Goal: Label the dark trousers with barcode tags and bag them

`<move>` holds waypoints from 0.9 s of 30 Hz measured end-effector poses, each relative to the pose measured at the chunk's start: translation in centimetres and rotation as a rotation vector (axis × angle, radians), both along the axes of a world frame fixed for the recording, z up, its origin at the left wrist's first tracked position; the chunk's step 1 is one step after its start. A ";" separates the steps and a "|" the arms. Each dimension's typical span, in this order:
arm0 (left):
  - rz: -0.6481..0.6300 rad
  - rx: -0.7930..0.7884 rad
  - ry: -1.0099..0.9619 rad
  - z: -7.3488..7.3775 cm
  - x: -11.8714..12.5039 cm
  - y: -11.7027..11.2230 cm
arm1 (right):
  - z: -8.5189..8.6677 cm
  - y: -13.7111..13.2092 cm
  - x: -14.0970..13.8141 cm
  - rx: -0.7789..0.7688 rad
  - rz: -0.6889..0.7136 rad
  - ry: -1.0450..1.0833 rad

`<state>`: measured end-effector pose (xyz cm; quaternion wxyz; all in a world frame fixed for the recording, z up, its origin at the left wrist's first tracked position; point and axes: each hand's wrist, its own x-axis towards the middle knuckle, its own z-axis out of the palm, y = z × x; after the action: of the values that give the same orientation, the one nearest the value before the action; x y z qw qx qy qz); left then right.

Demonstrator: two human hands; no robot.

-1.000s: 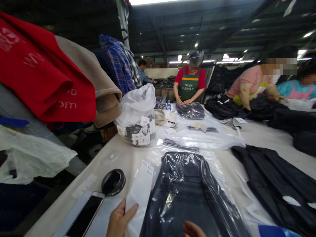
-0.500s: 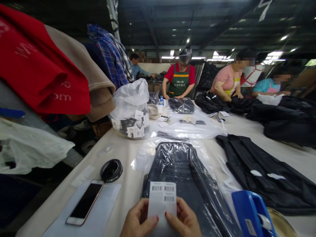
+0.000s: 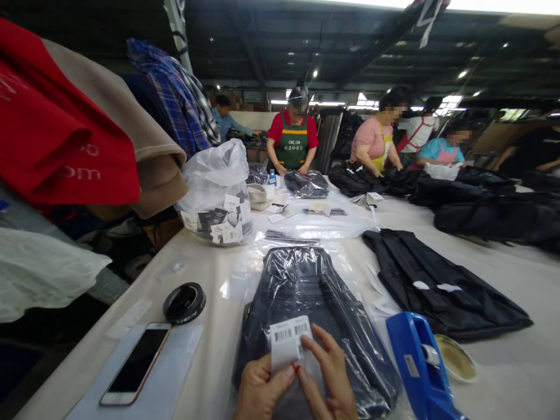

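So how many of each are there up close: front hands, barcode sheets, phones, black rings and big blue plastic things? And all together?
Front hands: 2, the left hand and the right hand
Barcode sheet: 1
Phone: 1
Black ring: 1
Big blue plastic thing: 1
Total: 6

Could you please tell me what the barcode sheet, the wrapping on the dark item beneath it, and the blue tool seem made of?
The barcode sheet: matte white paper, perhaps label stock, as it looks thin and bends.
The wrapping: glossy clear plastic film, given its creased bright reflections.
The blue tool: probably hard moulded plastic, with even colour and rigid curved edges.
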<state>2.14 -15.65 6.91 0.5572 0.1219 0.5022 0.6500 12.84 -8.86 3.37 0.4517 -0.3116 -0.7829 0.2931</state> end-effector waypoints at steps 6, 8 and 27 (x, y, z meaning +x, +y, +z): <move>-0.024 0.016 -0.006 0.0 0.6 0.0 | 0.1 -0.4 0.5 -0.364 0.083 0.141; -0.019 0.011 -0.009 0.0 0.6 0.0 | 0.1 -0.3 0.4 -0.468 0.088 0.180; 0.183 -0.131 -0.059 -0.3 -5.5 -1.5 | 1.3 1.9 -2.2 -1.511 0.196 0.671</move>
<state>-3.38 -17.20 6.64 0.5169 0.0200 0.5361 0.6672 10.68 -6.97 4.69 0.3027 -0.3574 -0.2228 0.8550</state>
